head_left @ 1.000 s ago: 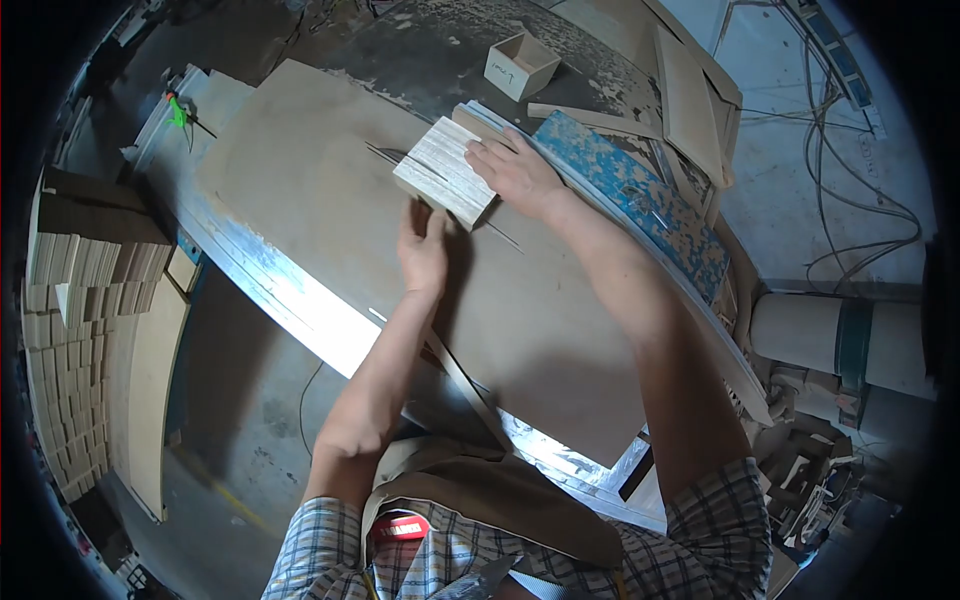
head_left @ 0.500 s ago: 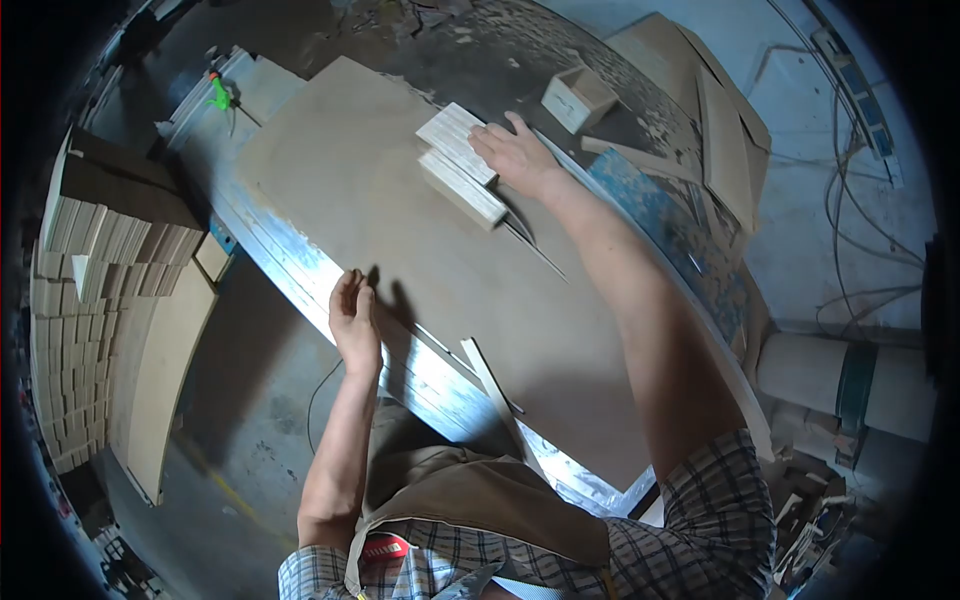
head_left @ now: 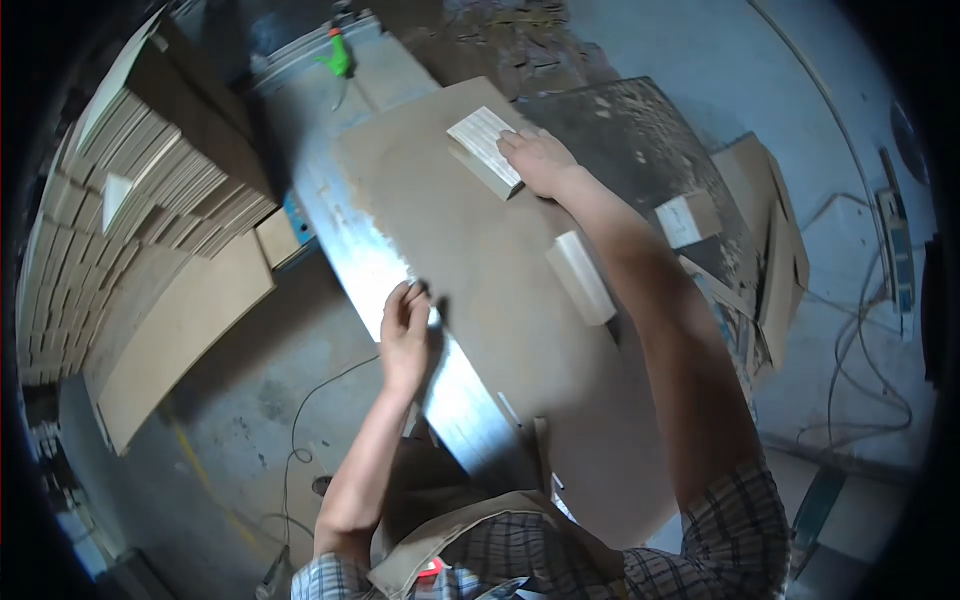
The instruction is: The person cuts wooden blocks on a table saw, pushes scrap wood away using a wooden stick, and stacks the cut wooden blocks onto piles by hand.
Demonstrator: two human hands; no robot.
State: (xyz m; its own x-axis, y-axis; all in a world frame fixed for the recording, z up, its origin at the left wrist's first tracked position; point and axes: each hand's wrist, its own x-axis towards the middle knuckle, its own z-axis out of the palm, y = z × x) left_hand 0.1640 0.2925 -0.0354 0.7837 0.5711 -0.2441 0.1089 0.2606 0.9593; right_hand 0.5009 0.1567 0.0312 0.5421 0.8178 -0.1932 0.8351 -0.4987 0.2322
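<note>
My right hand [head_left: 542, 162] is at the far part of the brown board on the workbench [head_left: 470, 290]. Its fingers curl over the right edge of a pale, striped rectangular block [head_left: 485, 140]; the thumb is hidden. A second pale block [head_left: 582, 280] lies nearer me, beside my right forearm. Above the bench's shiny metal edge [head_left: 455, 385], my left hand [head_left: 405, 335] is raised with its fingers bent together. Whatever is between those fingertips, if anything, is too small to make out. Thin pale strips [head_left: 510, 408] lie close to my body.
Tall stacks of flat panels [head_left: 150, 190] stand at the left, with a curved board [head_left: 180, 340] below them. A green-handled tool [head_left: 337, 55] lies at the bench's far end. On the right are a small open box [head_left: 688, 220], cardboard [head_left: 770, 240] and loose cables [head_left: 850, 370].
My right hand has moved the striped block away from the second one, toward the far end of the board. The view has turned and shifted. My left hand stays raised near the metal edge.
</note>
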